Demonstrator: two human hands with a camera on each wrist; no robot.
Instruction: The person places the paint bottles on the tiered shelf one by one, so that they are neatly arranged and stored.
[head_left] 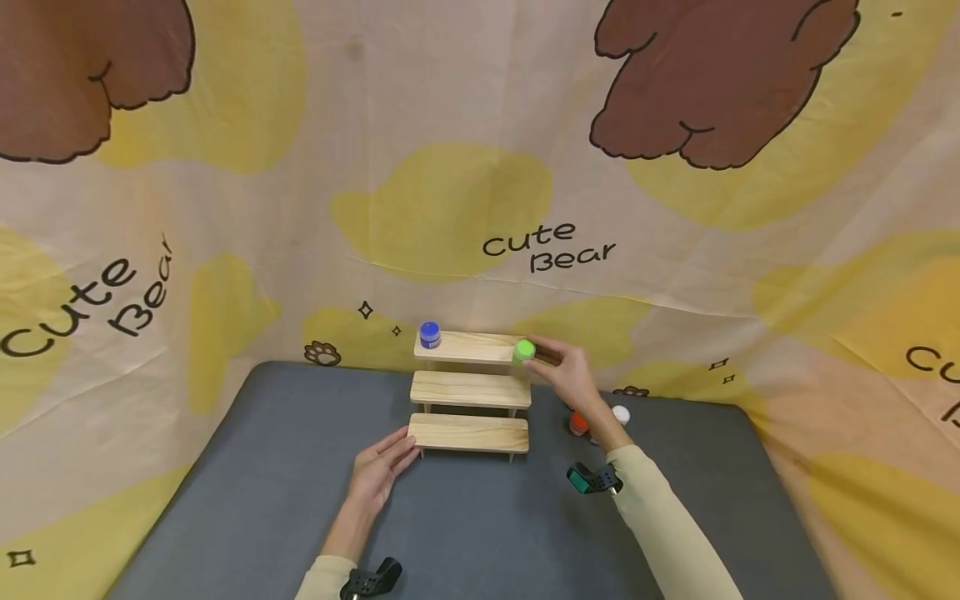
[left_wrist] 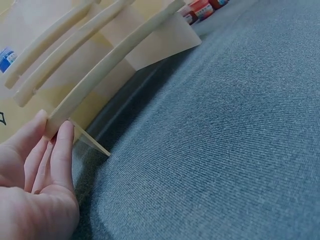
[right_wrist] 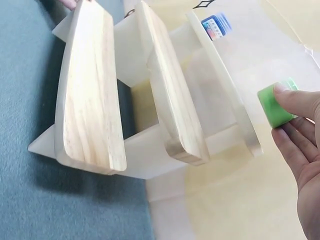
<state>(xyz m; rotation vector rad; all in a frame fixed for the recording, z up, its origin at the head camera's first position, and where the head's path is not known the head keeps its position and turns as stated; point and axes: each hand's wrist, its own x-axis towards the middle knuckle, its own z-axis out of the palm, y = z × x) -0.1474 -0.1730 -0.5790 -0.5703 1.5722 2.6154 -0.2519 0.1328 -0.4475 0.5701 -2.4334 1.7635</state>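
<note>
From where I stand, a person's right hand pinches a green jar between thumb and fingers. The jar is held up at the right end of the top step of a wooden stand; the right wrist view shows a gap between jar and wood. The stand has 3 steps, the lowest nearest the person and the highest at the far side.

The left hand pinches the left end of the lowest step, thumb above and fingers beneath.

A blue jar stands upright at the left end of the top step, well apart from the green jar.

On the gray tabletop, right of the stand, I see a red jar and a white lid; the right forearm partly hides that group, so I cannot count it.

Both wrists wear black straps. Behind everything hangs a cloth printed with brown bears and yellow patches.
</note>
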